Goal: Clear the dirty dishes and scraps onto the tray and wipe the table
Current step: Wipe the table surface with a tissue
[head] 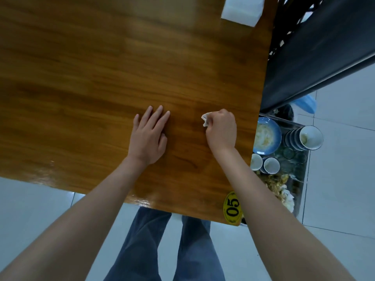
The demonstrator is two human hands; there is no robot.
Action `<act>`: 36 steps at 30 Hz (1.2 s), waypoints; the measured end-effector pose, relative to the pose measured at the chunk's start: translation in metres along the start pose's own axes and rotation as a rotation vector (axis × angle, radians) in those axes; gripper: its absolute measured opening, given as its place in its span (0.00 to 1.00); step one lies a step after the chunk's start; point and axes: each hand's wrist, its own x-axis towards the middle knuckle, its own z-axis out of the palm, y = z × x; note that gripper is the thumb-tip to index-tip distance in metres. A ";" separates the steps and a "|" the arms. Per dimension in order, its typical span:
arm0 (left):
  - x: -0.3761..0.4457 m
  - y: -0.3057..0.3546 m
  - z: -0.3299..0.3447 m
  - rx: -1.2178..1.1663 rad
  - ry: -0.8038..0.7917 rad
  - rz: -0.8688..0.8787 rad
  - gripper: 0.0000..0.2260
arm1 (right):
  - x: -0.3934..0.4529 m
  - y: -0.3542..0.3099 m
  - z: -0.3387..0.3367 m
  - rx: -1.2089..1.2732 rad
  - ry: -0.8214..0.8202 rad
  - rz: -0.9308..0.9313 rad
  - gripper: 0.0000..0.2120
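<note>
The white box (241,10) at the bench's (101,67) twelve-to-one o'clock corner is cut off by the top edge, so what it holds cannot be told; the tray (302,175) at three o'clock is partly hidden behind the bench edge and the right forearm, and its near end is hard to make out. On the tray lie a blue plate (267,135) smeared with leftovers, a stack of dark-rimmed bowls (304,138) tipped on its side, two small white cups (264,163) side by side, and a heap of yellowish scraps (279,186) with crumpled white paper at about four o'clock.

The right hand (222,129) rests on the bench just right of centre, its fingers (211,122) curled tight round a small crumpled white tissue (206,118), only a corner of which shows; the left hand (149,134) lies flat beside it, palm down, fingers (156,116) spread and holding nothing; the two hands are near but apart.

A yellow oval tag reading 05 (233,207) sits at the bench's five o'clock corner, its right side covered by the forearm; a dark seat (324,47) stands at two o'clock, with something blue (307,103) below it, too blurred to name; trouser legs (162,246) show at six o'clock over the pale tiled floor (345,179).
</note>
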 end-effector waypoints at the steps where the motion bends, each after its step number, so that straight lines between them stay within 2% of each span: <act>1: 0.000 0.000 0.000 -0.002 0.006 0.002 0.26 | -0.005 -0.002 0.002 -0.018 0.007 0.000 0.10; 9: 0.001 0.000 -0.001 -0.026 0.015 -0.003 0.26 | -0.056 -0.006 0.009 -0.086 0.055 -0.215 0.08; 11: 0.002 0.001 -0.002 -0.025 0.008 -0.006 0.26 | -0.042 -0.002 0.005 -0.102 0.064 -0.184 0.08; 15: 0.001 0.002 -0.004 -0.039 0.006 -0.007 0.26 | 0.006 0.006 -0.006 -0.134 0.139 0.029 0.10; 19: 0.001 0.001 -0.003 -0.051 -0.002 -0.012 0.26 | 0.018 0.008 -0.008 -0.118 0.123 0.072 0.10; 24: 0.001 0.001 -0.002 -0.050 -0.006 -0.013 0.26 | -0.030 -0.009 0.009 -0.035 0.039 -0.040 0.10; 31: 0.001 0.001 -0.002 -0.063 -0.011 -0.011 0.26 | -0.086 0.002 0.014 -0.033 0.036 -0.196 0.11; 36: 0.002 0.001 -0.003 -0.064 -0.016 -0.018 0.26 | -0.069 0.011 0.003 0.011 0.041 -0.089 0.08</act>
